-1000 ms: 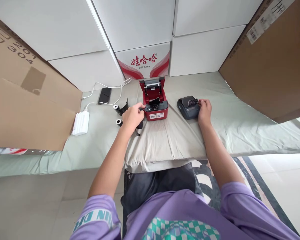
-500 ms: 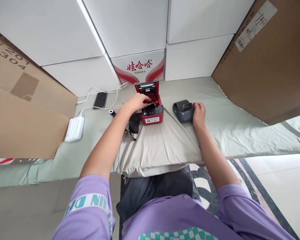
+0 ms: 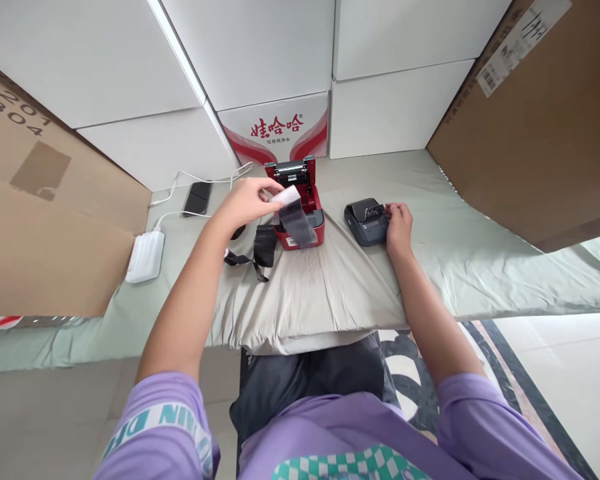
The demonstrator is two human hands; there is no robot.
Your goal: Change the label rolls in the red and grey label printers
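A small red label printer [image 3: 307,200] stands on the grey-green cloth with its lid up. My left hand [image 3: 247,200] is raised just left of it, pinching a strip of dark ribbon film [image 3: 295,217] with a white end, which hangs down in front of the printer. To the right sits a dark grey printer [image 3: 366,223]. My right hand [image 3: 399,223] rests against its right side, fingers curled on its top edge. More black ribbon [image 3: 263,247] lies on the cloth below my left hand.
A white power bank [image 3: 146,255] with a white cable and a black phone [image 3: 197,198] lie at the left. Brown cardboard boxes [image 3: 45,227] flank both sides; white boxes [image 3: 275,60] and a red-printed carton [image 3: 280,127] stand behind. The cloth-covered surface [image 3: 480,247] ends near my lap.
My left hand went from the red printer's left side into its open bay and has lifted out a strip of ribbon film. My right hand stayed on the dark grey printer.
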